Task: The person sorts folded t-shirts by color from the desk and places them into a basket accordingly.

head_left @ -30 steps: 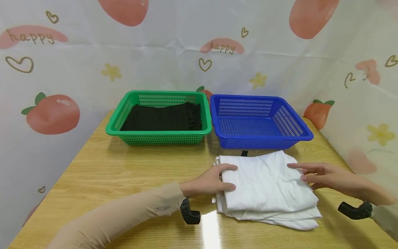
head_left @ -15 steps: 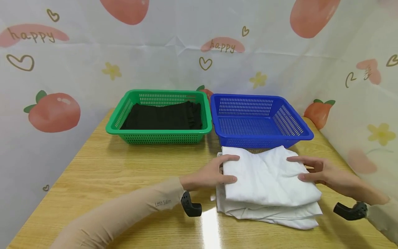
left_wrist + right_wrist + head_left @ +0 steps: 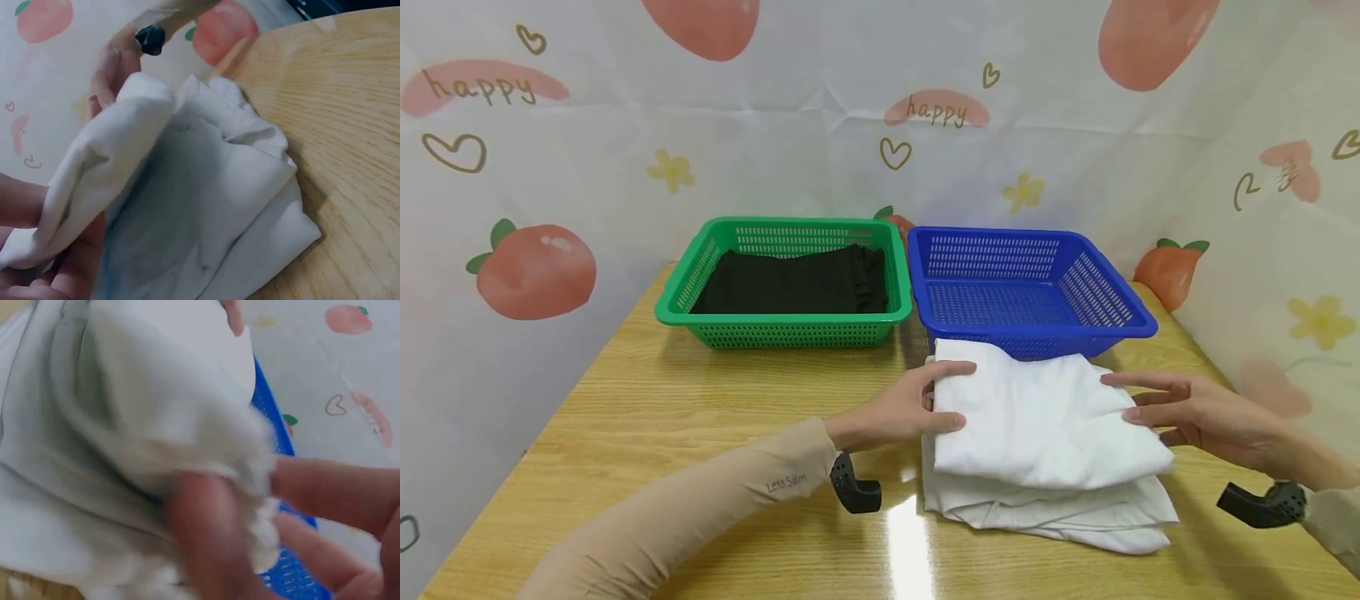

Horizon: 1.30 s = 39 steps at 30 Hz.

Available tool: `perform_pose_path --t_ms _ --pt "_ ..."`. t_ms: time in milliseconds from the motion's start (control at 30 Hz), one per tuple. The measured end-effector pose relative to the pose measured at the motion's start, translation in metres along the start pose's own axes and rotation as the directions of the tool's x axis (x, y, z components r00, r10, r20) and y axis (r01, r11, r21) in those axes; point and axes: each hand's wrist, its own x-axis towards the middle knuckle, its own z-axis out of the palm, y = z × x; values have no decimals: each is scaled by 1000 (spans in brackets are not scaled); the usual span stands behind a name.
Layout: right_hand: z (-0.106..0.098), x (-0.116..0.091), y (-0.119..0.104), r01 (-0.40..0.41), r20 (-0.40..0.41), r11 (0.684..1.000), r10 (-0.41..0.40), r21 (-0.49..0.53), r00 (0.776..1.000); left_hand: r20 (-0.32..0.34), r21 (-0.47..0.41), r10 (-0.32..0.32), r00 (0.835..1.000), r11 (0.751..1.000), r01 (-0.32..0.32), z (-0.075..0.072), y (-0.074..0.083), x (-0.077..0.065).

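Note:
In the head view, a folded white cloth point(image 3: 1045, 425) is held by both hands, lifted above other folded white cloths point(image 3: 1067, 510) on the table. My left hand point(image 3: 891, 412) grips its left edge, thumb on top and the other fingers partly hidden beneath. At the right edge my right hand point(image 3: 1213, 421) pinches it between thumb and fingers. The left wrist view shows the raised layer bent in the left fingers point(image 3: 75, 262), with a gap over the lower cloths point(image 3: 250, 169). In the right wrist view, the right thumb point(image 3: 209, 525) presses the blurred edge.
A blue plastic basket point(image 3: 1037, 331) stands just behind the cloths, its visible floor bare. Left of it, a green basket point(image 3: 790, 319) holds folded black cloth point(image 3: 775, 283). Both rest on a wooden table point(image 3: 700, 417) before a fruit-patterned backdrop point(image 3: 805, 167).
Both hands have lifted the top white cloth off the others and moved it slightly forward; its far edge now overlaps the blue basket's front. The lower cloths have stayed put.

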Motion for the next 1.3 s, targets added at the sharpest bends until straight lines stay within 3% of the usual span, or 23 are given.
perform_pose_path --t_ms 100,233,333,400,533,633,900,1100,1300 --pt "2 -2 -1 -57 14 998 58 -33 998 4 8 -3 1000 1000 3 2 -3 0" --pt "8 -5 -4 -90 -44 973 83 -211 996 -13 35 -6 1000 999 7 3 -6 -1" --pt "12 -7 -5 -52 -56 941 35 -334 998 -24 61 -10 1000 998 11 3 -7 -1" --pt "15 -9 -5 -15 -37 934 2 -358 999 -26 73 -16 1000 997 18 3 -7 -2" --pt "20 -10 -4 68 43 934 -57 -351 997 -24 93 -22 999 995 24 3 -8 -2" --pt "23 -8 -3 81 60 929 -64 -362 996 -19 97 -21 1000 995 23 2 -9 -3" --pt "26 0 6 56 -17 935 -66 -351 998 -3 95 -12 1000 995 12 -4 -6 -5" --pt "30 -8 -14 76 -34 949 -90 -306 995 16 108 34 999 993 -36 -9 3 -7" --pt "28 -16 -33 39 -55 965 -55 -261 997 32 150 122 992 981 -126 -17 17 -7"
